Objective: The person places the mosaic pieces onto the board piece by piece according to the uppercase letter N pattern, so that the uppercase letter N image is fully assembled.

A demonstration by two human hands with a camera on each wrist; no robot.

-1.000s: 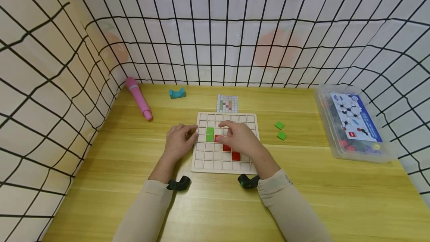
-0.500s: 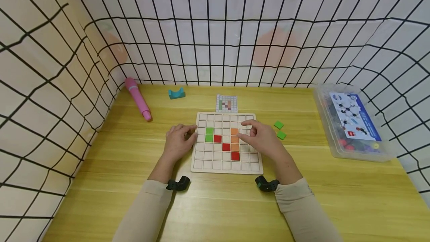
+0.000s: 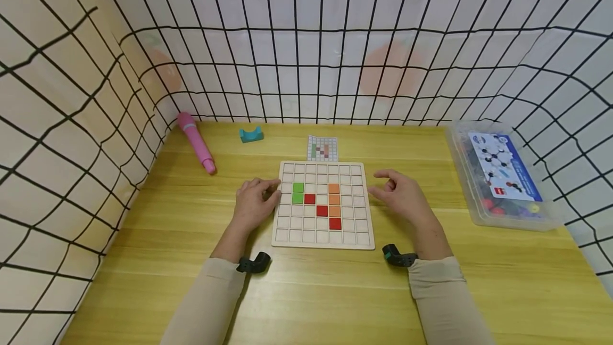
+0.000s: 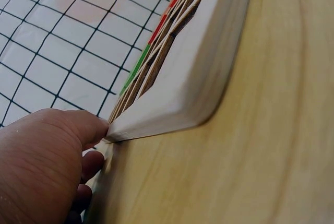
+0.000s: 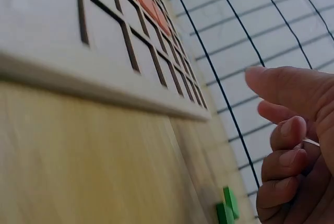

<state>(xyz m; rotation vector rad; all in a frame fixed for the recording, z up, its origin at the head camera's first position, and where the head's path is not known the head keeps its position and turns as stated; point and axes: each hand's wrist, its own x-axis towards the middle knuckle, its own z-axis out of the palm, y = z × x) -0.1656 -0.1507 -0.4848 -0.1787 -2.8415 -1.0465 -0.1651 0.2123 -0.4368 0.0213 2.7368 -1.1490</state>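
Note:
A wooden grid board (image 3: pixel 287 236) lies flat on the table. Two green square tiles (image 3: pixel 298 192) sit in its left part. Three red tiles (image 3: pixel 322 211) step down diagonally from them, and three orange tiles (image 3: pixel 333 199) form a column above the lowest red one. Against the board's left edge rest the thumb and index finger of my left hand (image 3: pixel 256 200). My right hand (image 3: pixel 402 197) hovers just past the right edge, thumb and index apart with nothing between them, other fingers curled in. Two loose green tiles (image 5: pixel 226 209) show in the right wrist view; the hand hides them in the head view.
A small printed pattern card (image 3: pixel 322 148) lies behind the board. At back left are a pink microphone-shaped object (image 3: pixel 196 142) and a teal curved block (image 3: pixel 251 134). A clear plastic box (image 3: pixel 503 174) stands at right. Black wire mesh (image 3: pixel 311 63) encloses the back and sides.
My right hand has moved right, from over the board to beyond its right edge, uncovering the orange tiles and covering the loose green ones. My left hand stays put.

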